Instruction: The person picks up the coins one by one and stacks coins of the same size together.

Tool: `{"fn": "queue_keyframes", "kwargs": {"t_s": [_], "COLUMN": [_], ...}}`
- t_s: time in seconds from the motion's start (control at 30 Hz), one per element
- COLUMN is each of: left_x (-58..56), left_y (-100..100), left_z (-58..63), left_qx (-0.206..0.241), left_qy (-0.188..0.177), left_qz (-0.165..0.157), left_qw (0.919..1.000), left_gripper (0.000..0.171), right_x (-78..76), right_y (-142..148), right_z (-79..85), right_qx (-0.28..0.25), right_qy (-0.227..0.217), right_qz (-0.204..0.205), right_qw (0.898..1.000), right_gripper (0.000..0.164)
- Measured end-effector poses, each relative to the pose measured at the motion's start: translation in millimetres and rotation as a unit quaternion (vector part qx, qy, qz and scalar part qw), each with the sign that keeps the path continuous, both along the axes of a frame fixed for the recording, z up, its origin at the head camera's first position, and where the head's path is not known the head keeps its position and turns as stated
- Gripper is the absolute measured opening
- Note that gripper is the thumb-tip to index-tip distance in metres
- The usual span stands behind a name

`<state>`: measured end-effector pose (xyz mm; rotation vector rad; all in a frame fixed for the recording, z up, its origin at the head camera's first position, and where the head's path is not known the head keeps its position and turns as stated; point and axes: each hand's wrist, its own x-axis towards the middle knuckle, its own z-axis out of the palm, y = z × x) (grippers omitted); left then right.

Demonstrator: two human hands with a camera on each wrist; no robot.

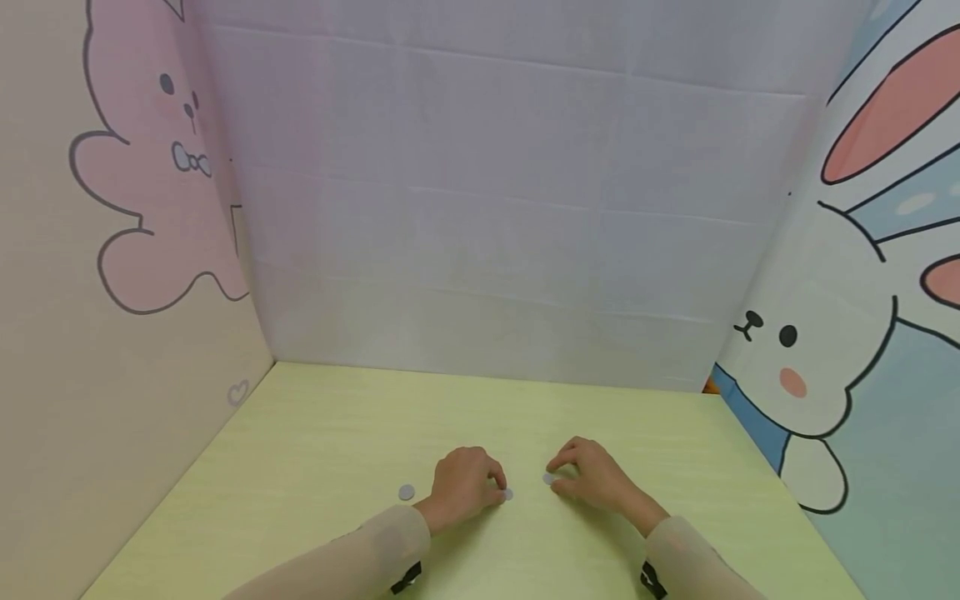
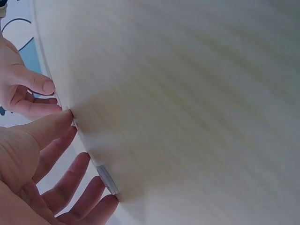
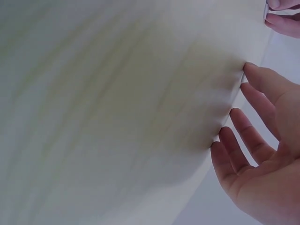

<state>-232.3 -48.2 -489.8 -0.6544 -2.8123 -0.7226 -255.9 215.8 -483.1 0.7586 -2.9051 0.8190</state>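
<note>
Near the middle of the table, my left hand (image 1: 467, 485) pinches a small round grey disc (image 1: 509, 494) by its edges, between thumb and forefinger. A hand's width to the right, my right hand (image 1: 596, 479) has thumb and forefinger on either side of another coin-like grey disc (image 1: 548, 478), flat at the tabletop. Left of the left hand lie more grey discs (image 1: 407, 492); in the left wrist view they show as a low stack (image 2: 107, 179) beyond the curled outer fingers. The right wrist view has the right hand's fingertips (image 3: 243, 65) right at the table surface.
The pale yellow table (image 1: 337, 417) meets a white cloth wall (image 1: 480, 208) at the back. Side panels stand left and right, printed with a pink bear (image 1: 150, 167) and a white rabbit (image 1: 825, 375).
</note>
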Motion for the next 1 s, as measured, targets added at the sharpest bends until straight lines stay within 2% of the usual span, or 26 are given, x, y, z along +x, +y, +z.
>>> {"fn": "queue_keyframes", "kwargs": {"t_s": [0.5,0.7,1.0], "left_x": [2.5,0.2,-2.5], "left_y": [-1.6,0.2,0.1], "left_z": [3.4,0.0,-4.7], "left_qx": [0.004,-0.003,0.005], "left_qy": [-0.001,-0.006,-0.007], "left_qz": [-0.001,0.008,0.006], "left_qw": [1.0,0.9999,0.9999], "left_gripper": [0.012,0.013,0.013], "right_x": [0.8,1.3,0.8], "right_y": [-3.3,-2.7,-3.6], "right_z": [-2.7,-1.6,-0.4], "right_qx": [0.011,0.004,0.013], "right_qy": [0.026,0.019,0.032], "right_qz": [-0.011,-0.01,-0.003], "right_qw": [1.0,1.0,0.999], "right_gripper": [0.012,0.012,0.011]}}
